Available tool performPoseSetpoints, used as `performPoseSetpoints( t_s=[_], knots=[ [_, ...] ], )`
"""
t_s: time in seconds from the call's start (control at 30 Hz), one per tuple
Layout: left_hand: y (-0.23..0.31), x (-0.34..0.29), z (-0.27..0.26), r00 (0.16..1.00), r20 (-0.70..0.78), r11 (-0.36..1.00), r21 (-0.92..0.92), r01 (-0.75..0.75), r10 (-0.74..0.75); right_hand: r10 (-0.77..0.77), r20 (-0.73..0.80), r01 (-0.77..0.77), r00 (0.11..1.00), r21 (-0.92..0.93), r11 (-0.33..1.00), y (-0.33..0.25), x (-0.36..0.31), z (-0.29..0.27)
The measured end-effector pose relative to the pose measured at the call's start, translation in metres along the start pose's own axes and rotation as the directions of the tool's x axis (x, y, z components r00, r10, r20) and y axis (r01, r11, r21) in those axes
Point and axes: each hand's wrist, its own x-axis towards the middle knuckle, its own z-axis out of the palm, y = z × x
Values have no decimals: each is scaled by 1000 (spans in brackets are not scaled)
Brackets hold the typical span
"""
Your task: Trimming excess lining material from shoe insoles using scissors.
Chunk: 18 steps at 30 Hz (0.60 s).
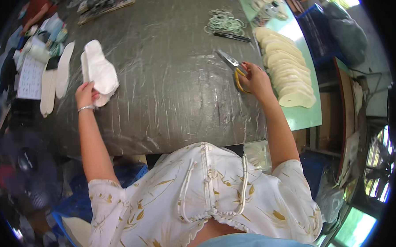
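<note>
My left hand [86, 94] is at the left of the table, its fingers closed on the lower edge of a small pile of white shoe insoles [101, 68]. The insoles overlap, and part of the lower ones is hidden under the top one. On the right, my right hand [256, 81] grips a pair of scissors [237, 72] by the yellow handles. The metal blades point to the far left, low over the tabletop. Right beside this hand lies a long overlapping row of cream insole-shaped pieces [288, 66].
The dark table [169, 80] is covered in clear plastic. Green rubber bands [225, 23] and a black marker [231, 36] lie at its far right. A pale green board [310, 112] carries the cream row. More insoles [64, 69] lie left, near a printed sheet [30, 77] and a fan [27, 162].
</note>
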Motion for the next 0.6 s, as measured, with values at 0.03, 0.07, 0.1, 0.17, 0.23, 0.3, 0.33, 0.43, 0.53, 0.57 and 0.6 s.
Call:
performPoseSetpoints(
  t_s=[0.03,0.07,0.1,0.17,0.23,0.3,0.33,0.43,0.53,0.57,0.6],
  knots=[
    [2,-4,4,1000,4,1000,27,5,-5,34,22,-34,999,-21,999,0,9,-2],
    [5,-7,3,999,40,999,33,8,-9,56,46,-55,997,-30,998,2,16,-6],
    [5,-8,5,999,49,1000,27,4,-5,72,26,-70,997,-48,996,5,25,-12],
    [9,-15,16,997,73,999,39,9,-12,122,63,-116,991,-85,990,15,50,-19],
    [15,-21,21,997,67,998,57,23,-27,91,138,-81,986,-73,994,22,74,-32],
    [17,-26,22,998,50,995,93,31,-36,77,211,-67,974,-54,996,25,87,-38],
    [14,-26,18,998,45,995,92,36,-40,55,232,-63,971,25,998,25,88,-35],
    [10,-25,14,998,64,992,123,19,-27,7,259,-37,966,112,993,27,88,-30],
    [15,-29,13,996,70,990,138,39,-49,-9,206,-38,978,223,974,29,105,-28],
    [17,-30,13,996,65,990,137,43,-53,-4,129,-33,992,287,957,29,119,-30],
    [20,-31,12,996,56,986,159,55,-65,3,53,-21,999,353,935,31,135,-28]
  ],
)
